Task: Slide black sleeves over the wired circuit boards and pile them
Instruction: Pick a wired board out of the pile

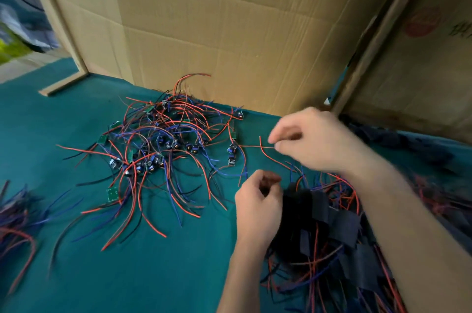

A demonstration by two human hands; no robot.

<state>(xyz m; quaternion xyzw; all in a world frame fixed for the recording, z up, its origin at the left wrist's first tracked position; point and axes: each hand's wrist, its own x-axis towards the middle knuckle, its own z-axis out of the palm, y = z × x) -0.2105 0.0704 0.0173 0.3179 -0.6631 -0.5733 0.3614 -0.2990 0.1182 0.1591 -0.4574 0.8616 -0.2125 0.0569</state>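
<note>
A tangled heap of small green circuit boards with red, blue and black wires (163, 144) lies on the teal cloth (143, 274). To its right sits a pile of boards covered in black sleeves (332, 233), their wires sticking out. My right hand (314, 139) hovers above the cloth and pinches a red wire (265, 153) that leads to a board (232, 148) at the heap's right edge. My left hand (258, 208) is curled just left of the sleeved pile; whether it holds anything is hidden by the fingers.
Tall cardboard sheets (229, 26) stand behind the heap, and a printed box (421, 57) at the right. Another bundle of wires (15, 220) lies at the left edge. Dark loose sleeves (408, 144) lie blurred at the far right.
</note>
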